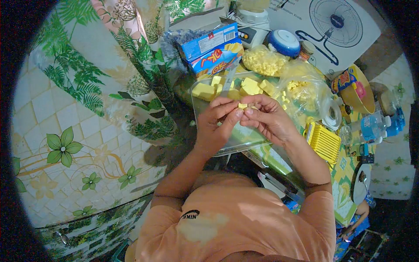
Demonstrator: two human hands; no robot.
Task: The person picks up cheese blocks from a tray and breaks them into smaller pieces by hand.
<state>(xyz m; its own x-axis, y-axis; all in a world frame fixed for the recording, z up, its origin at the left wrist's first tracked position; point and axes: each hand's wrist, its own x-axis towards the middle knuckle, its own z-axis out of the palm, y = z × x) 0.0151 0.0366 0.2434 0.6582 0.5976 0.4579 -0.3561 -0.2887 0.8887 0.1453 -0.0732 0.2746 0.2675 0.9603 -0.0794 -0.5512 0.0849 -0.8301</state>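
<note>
Both hands meet over a clear plastic tray (196,114). A small pale-yellow piece (242,106), cheese-like or dough-like, is pinched at the fingertips of my left hand (221,115) and my right hand (267,115). The fingers of both hands are closed and partly hide it. Just beyond the hands, larger yellow blocks (250,86) and a yellow chunk (204,92) sit in the tray. Several tiny yellow cubes (284,99) lie to the right of them.
Behind the tray are a blue box (214,48), a bag of yellow cubes (265,60) and a blue bowl (284,43). To the right are another plastic bag (312,94), a ribbed yellow plastic rack (324,143), a water bottle (371,127) and a yellow tub (362,85).
</note>
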